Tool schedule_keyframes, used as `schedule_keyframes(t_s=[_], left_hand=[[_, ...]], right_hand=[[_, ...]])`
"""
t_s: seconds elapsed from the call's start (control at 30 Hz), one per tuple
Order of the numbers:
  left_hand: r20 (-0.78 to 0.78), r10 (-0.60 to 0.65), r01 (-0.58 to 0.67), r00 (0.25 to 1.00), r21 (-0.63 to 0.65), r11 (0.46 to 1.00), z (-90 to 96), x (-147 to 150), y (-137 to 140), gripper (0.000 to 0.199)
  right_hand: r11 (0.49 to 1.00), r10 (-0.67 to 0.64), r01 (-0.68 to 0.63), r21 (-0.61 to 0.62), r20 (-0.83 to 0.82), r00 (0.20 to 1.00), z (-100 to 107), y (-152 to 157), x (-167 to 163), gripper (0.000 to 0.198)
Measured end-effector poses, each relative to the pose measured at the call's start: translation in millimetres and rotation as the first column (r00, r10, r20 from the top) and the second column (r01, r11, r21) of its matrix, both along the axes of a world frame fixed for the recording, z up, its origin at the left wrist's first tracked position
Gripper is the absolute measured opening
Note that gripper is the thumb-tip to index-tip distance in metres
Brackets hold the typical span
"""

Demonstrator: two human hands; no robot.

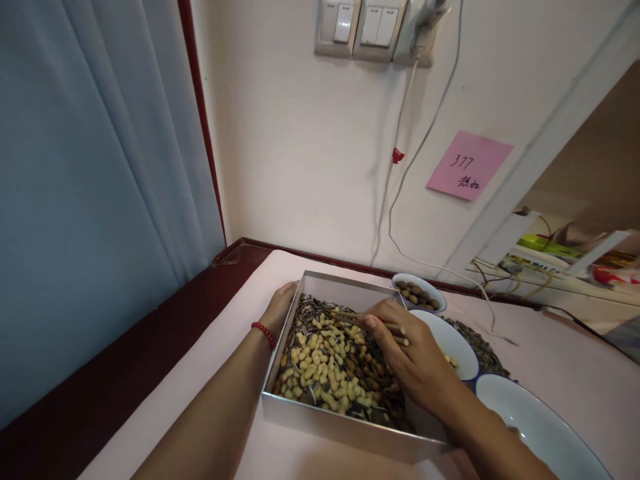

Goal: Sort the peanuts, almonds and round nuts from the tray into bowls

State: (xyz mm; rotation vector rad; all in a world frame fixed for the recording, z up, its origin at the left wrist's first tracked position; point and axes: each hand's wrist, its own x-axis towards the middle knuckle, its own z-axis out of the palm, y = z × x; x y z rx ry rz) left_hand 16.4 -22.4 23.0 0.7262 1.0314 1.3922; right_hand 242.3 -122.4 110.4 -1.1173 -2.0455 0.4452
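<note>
A square metal box (340, 420) stands in front of me, filled with a mix of peanuts (320, 363) and striped sunflower seeds (313, 307). Darker brown nuts lie among them on the right side. My left hand (281, 308) holds the box by its left wall, its fingertips partly hidden by that wall. Over the right part of the box, my right hand (407, 350) grips a pair of wooden chopsticks (397, 329). Their tips reach down to the seeds near the far side; I cannot tell whether they pinch anything.
Right of the box stand a small bowl (437, 297) of round brown nuts, a white bowl (453, 333) with a few peanuts, and a larger bowl (545, 413) at the front. Sunflower seeds (480, 347) are piled behind them. A cable (440, 267) hangs down to the table.
</note>
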Motion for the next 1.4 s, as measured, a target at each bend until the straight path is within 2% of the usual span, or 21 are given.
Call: schedule_keyframes(t_s=[0.23, 0.4, 0.47, 0.57, 0.7, 0.8, 0.9, 1.03, 1.2, 1.3, 1.4], left_hand=[[-0.006, -0.002, 0.002, 1.0, 0.001, 1.0, 1.1, 0, -2, 0.008], [-0.023, -0.006, 0.005, 1.0, -0.024, 1.0, 2.7, 0, -1, 0.01], [-0.034, 0.008, -0.009, 0.999, -0.037, 0.999, 4.8, 0, -1, 0.01], [-0.054, 0.027, -0.03, 0.998, -0.05, 0.998, 9.3, 0, 0, 0.012], [-0.099, 0.033, -0.04, 0.995, -0.076, 0.996, 13.0, -2, 3, 0.021], [-0.117, 0.032, -0.042, 0.993, -0.088, 0.995, 10.4, -3, 7, 0.024], [-0.118, -0.013, 0.004, 0.993, -0.078, 0.997, 3.3, -5, 11, 0.014], [-0.096, -0.031, 0.024, 0.995, -0.078, 0.997, -6.5, -7, 15, 0.011], [-0.127, -0.02, 0.009, 0.992, -0.087, 0.996, -10.0, -10, 19, 0.009], [-0.149, 0.015, -0.022, 0.989, -0.045, 0.999, -5.4, -10, 16, 0.002], [-0.171, 0.054, -0.054, 0.984, 0.003, 0.999, 0.5, -6, 11, 0.004]], right_hand=[[0.999, -0.036, 0.037, 0.039, -0.03, 0.999, 1, -12, 13, 0.027], [0.987, -0.081, 0.086, 0.136, -0.042, 0.996, 8, -38, 34, 0.019], [0.968, -0.137, 0.145, 0.205, -0.053, 0.989, 13, -53, 48, 0.017], [0.904, -0.296, 0.309, 0.295, -0.088, 0.951, 22, -73, 74, 0.019], [0.754, -0.504, 0.52, 0.4, -0.155, 0.85, 29, -90, 108, 0.018], [0.668, -0.606, 0.633, 0.392, -0.207, 0.768, 27, -95, 130, 0.017], [0.624, -0.703, 0.712, 0.322, -0.165, 0.691, 20, -97, 151, 0.018], [0.622, -0.742, 0.732, 0.278, -0.089, 0.664, 15, -99, 169, 0.018], [0.609, -0.699, 0.731, 0.309, -0.227, 0.678, 23, -97, 149, 0.02], [0.654, -0.627, 0.699, 0.291, -0.308, 0.715, 27, -91, 130, 0.018], [0.746, -0.55, 0.609, 0.271, -0.266, 0.792, 27, -81, 112, 0.02]])
